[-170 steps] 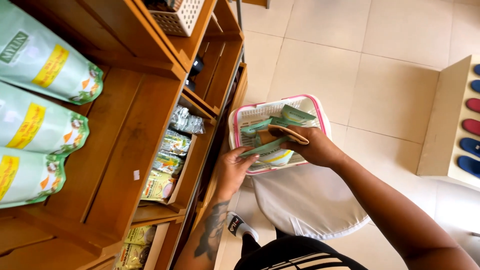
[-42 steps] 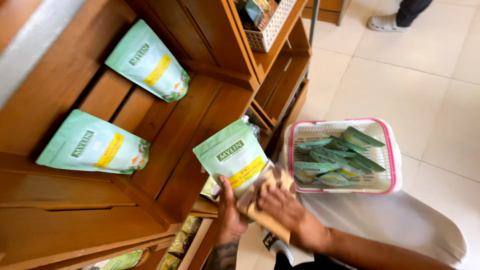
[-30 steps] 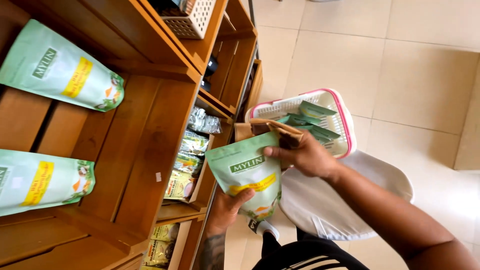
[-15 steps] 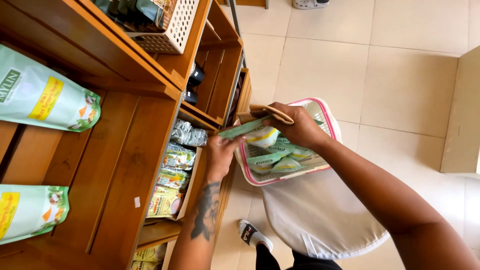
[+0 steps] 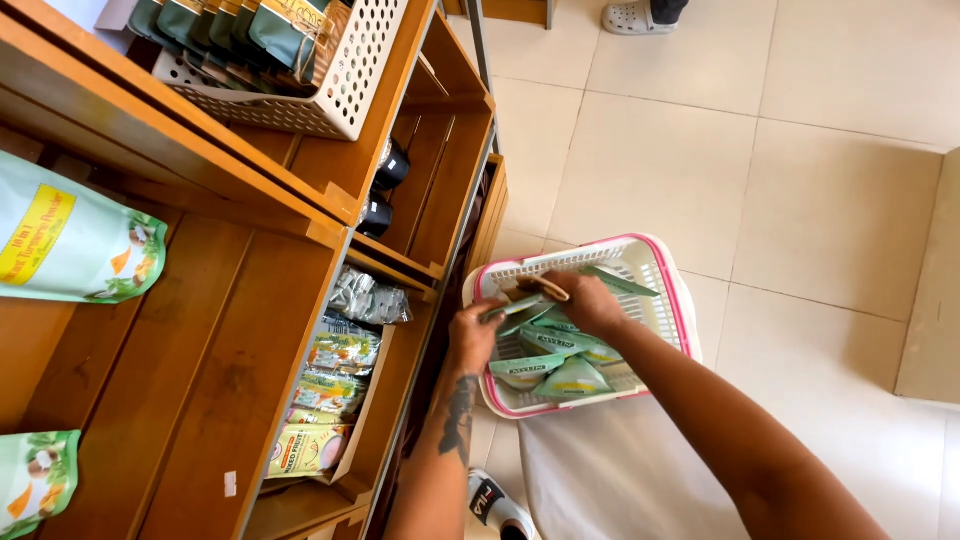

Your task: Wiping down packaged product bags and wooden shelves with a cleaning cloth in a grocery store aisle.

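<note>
Over the pink-rimmed basket (image 5: 680, 300), the left hand (image 5: 475, 335) pinches a flat green pouch (image 5: 512, 308) by its edge, seemingly light and pliable, while the right hand (image 5: 590, 300) closes on a tan stick (image 5: 545, 288).

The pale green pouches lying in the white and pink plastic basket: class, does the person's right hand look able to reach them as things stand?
Probably yes. The right hand is already over the open-topped white and pink plastic basket, just above the pale green pouches. Nothing covers them; only the thin wooden stick in its fingers might hinder a grip.
</note>
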